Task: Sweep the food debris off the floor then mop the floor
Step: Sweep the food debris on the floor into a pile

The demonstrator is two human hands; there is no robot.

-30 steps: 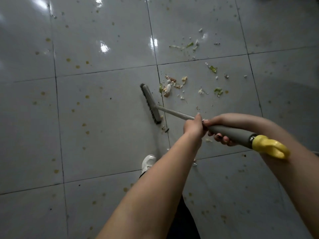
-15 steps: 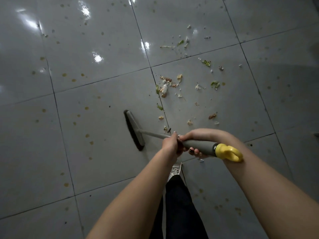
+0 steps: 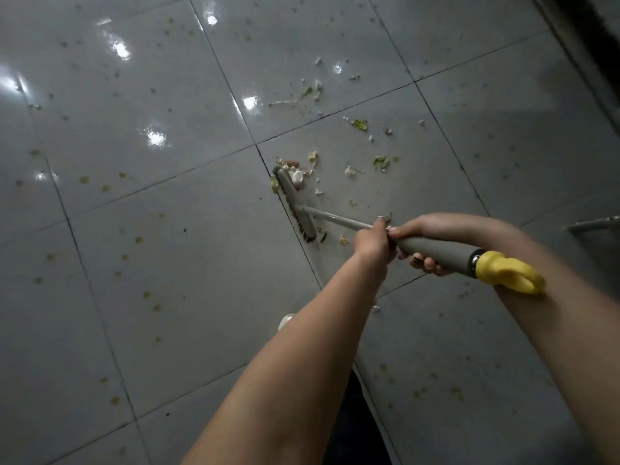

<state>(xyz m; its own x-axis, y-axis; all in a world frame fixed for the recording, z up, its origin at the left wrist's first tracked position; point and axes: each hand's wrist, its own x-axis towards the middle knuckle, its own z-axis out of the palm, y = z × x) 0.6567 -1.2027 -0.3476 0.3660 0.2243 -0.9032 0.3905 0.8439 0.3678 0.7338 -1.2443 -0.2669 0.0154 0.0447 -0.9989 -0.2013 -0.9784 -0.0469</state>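
Note:
A grey broom with a yellow end cap lies low across the grey tiled floor. Its brush head rests on the floor at the near edge of a scatter of food debris, white and green scraps. My left hand is wrapped around the thin metal shaft. Right behind it, my right hand grips the grey foam handle. More scraps lie farther out, and a few small bits sit just behind the brush head.
Brownish spots dot the tiles to the left and near my feet. My white shoe peeks out under my left forearm. A dark edge runs along the top right, and a grey metal piece juts in at the right.
The brush head went from the left, near my feet, back out to the right and forward, against the debris pile. Both hands kept their grip on the broom.

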